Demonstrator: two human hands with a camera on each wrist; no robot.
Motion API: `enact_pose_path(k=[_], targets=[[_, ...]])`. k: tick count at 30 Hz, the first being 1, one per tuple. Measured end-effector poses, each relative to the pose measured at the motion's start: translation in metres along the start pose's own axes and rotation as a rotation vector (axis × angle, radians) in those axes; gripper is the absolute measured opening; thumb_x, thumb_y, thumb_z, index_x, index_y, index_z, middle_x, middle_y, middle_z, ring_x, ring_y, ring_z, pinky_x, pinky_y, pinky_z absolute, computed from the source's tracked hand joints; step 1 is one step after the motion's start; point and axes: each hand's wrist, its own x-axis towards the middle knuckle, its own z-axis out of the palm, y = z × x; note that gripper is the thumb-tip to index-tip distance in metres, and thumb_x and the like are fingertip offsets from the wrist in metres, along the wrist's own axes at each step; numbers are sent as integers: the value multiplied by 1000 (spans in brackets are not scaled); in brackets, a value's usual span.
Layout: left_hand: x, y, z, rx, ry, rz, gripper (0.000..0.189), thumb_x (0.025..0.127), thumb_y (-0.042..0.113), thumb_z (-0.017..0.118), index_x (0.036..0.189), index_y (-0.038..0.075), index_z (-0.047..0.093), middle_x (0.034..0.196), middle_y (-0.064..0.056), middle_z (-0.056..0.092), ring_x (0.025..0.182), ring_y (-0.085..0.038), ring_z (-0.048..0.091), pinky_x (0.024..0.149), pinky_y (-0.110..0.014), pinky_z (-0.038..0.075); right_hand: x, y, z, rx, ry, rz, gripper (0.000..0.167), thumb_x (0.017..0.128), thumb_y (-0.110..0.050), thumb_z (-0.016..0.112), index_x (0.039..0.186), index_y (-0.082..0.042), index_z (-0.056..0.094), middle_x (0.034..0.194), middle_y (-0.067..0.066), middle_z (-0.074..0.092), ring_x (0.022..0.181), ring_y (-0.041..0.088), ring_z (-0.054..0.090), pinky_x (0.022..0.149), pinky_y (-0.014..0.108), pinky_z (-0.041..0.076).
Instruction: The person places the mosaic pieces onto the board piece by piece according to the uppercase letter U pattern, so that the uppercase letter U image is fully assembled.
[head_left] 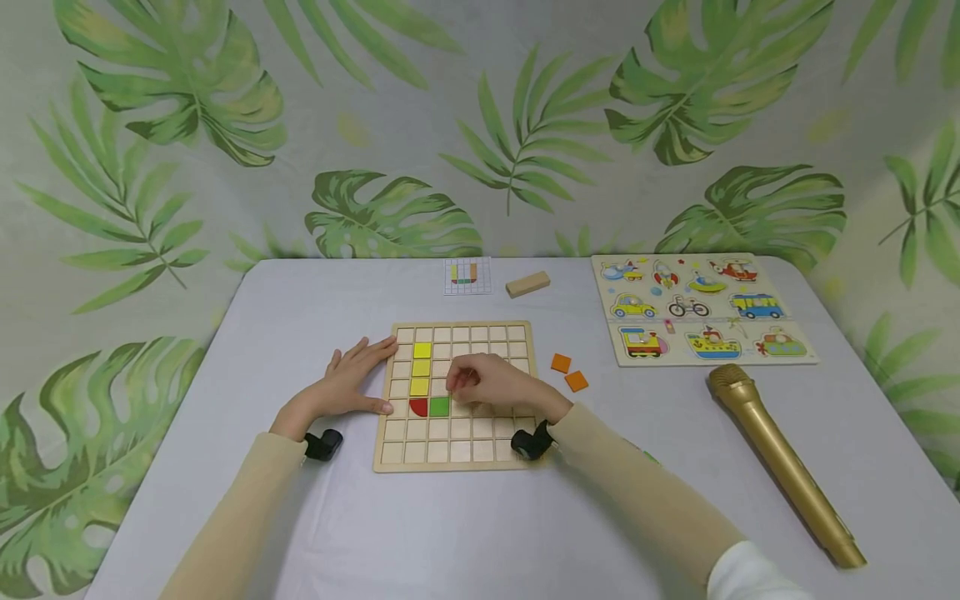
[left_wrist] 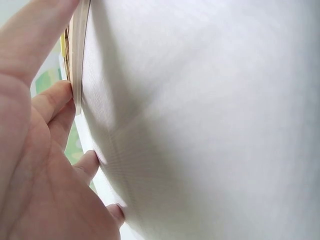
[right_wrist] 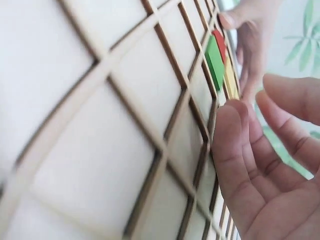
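Beige-sleeved, our right hand (head_left: pixel 495 382) curls its fingers over the grid board (head_left: pixel 438 452), whether pinching anything we cannot tell; our left hand (head_left: pixel 343 383), fingers spread, touches the board's left edge. Between them sits a green tile (head_left: pixel 438 407).

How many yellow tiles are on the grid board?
3. They fill consecutive cells in the grid board's second column from the left: top tile, middle tile, bottom tile, just above the red piece. The right hand may hide others.
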Motion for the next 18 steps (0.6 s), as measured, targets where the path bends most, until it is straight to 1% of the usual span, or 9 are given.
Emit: enact_pose_path(k=[4, 7, 10, 15, 18], targets=[[1, -1, 0, 12, -3, -3, 103, 76, 45, 78, 153, 9, 21, 159, -9, 13, 143, -40, -2, 105, -66, -8, -13, 7, -11, 38, 12, -12, 7, 90, -5, 63, 97, -2, 64, 86, 1, 62, 77, 14, 55, 72, 25, 47], [0, -2, 0, 16, 2, 3, 102, 76, 45, 78, 153, 8, 22, 159, -10, 14, 143, -41, -1, 104, -67, -8, -24, 13, -20, 75, 34, 8, 9, 90, -6, 64, 97, -1, 64, 88, 2, 63, 78, 16, 56, 73, 26, 47], [0, -1, -1, 9, 8, 9, 102, 76, 45, 78, 153, 7, 22, 158, -11, 15, 142, -41, -1, 104, -67, -8, -36, 18, -27, 105, 58, 35, 10, 91, -6, 64, 98, 0, 63, 89, 4, 62, 78, 18, 56, 72, 28, 48], [-1, 0, -1, -3, 11, 17, 100, 77, 44, 78, 152, 7, 24, 158, -11, 15, 142, -43, -1, 104, -67, -8, -56, 24, -41, 103, 91, 76, 12, 90, -8, 65, 98, 1, 63, 89, 6, 61, 80, 21, 55, 72, 29, 47], [0, 0, -1, -5, 10, 18, 100, 76, 44, 78, 152, 7, 24, 158, -11, 15, 142, -43, -1, 104, -67, -8, -70, 29, -48, 128, 108, 102, 14, 91, -7, 64, 99, 3, 62, 90, 8, 61, 79, 25, 56, 70, 30, 50]])
